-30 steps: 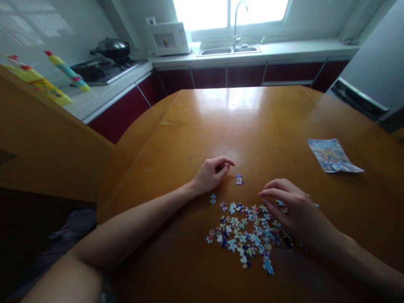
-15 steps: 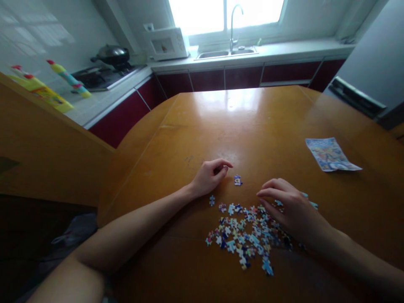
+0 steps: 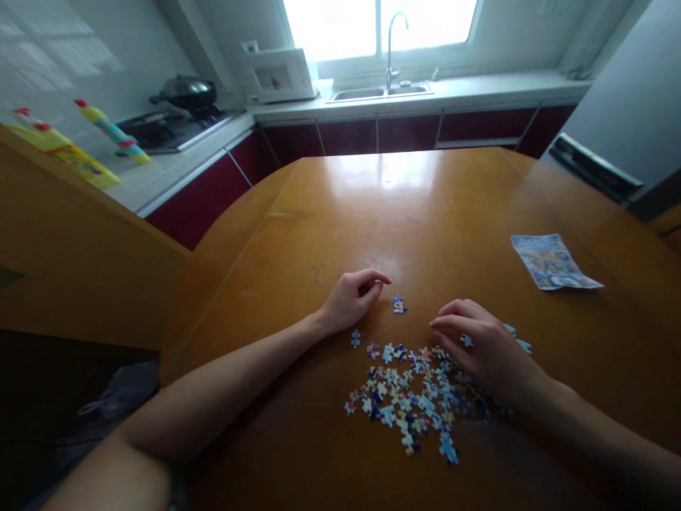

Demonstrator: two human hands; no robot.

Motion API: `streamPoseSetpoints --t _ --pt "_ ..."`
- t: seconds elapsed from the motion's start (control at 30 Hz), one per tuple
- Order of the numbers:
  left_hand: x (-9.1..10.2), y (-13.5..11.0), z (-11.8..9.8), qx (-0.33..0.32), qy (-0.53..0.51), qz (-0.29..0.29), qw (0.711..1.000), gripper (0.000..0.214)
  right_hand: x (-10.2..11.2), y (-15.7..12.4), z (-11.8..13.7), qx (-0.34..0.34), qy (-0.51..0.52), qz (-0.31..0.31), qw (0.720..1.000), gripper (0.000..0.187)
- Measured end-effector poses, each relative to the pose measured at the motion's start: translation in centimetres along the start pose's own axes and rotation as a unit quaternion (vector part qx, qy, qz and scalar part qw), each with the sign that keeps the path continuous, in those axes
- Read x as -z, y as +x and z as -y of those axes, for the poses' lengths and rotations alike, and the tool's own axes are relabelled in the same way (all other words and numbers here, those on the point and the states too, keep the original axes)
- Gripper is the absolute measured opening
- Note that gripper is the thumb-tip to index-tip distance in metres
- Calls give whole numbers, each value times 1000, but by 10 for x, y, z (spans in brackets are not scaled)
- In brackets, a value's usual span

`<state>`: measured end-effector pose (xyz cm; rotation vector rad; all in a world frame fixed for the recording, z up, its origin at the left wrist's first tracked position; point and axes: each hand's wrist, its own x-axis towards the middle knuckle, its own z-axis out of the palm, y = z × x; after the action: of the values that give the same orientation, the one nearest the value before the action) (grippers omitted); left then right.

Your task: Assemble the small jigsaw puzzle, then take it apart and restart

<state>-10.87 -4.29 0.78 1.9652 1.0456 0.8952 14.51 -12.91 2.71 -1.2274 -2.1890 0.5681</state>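
Observation:
A loose heap of small colourful puzzle pieces point(image 3: 412, 394) lies on the brown wooden table point(image 3: 425, 206) in front of me. My right hand point(image 3: 479, 348) rests on the heap's upper right edge, fingers stretched out and slightly curled over the pieces. My left hand point(image 3: 351, 298) lies on the table to the left of the heap, fingers curled loosely with nothing visible in them. A single separate piece point(image 3: 399, 304) sits between the two hands, just right of my left fingertips. Another lone piece point(image 3: 355, 338) lies below my left wrist.
A printed picture sheet point(image 3: 553, 261) lies on the table's right side. Behind the table runs a kitchen counter with a sink and tap point(image 3: 391, 53), a microwave point(image 3: 279, 74), a wok on a stove point(image 3: 184, 92) and bottles point(image 3: 109, 131) at left.
Both hands stay almost still; my right hand has slid slightly left along the heap's edge. The view has shifted a little.

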Motion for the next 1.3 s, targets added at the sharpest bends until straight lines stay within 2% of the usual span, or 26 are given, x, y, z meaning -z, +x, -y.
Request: streamPoseSetpoints --t 1.3 --pt "0 -1 4 -7 9 3 1000 20 2 0 3 -5 -1 3 1000 18"
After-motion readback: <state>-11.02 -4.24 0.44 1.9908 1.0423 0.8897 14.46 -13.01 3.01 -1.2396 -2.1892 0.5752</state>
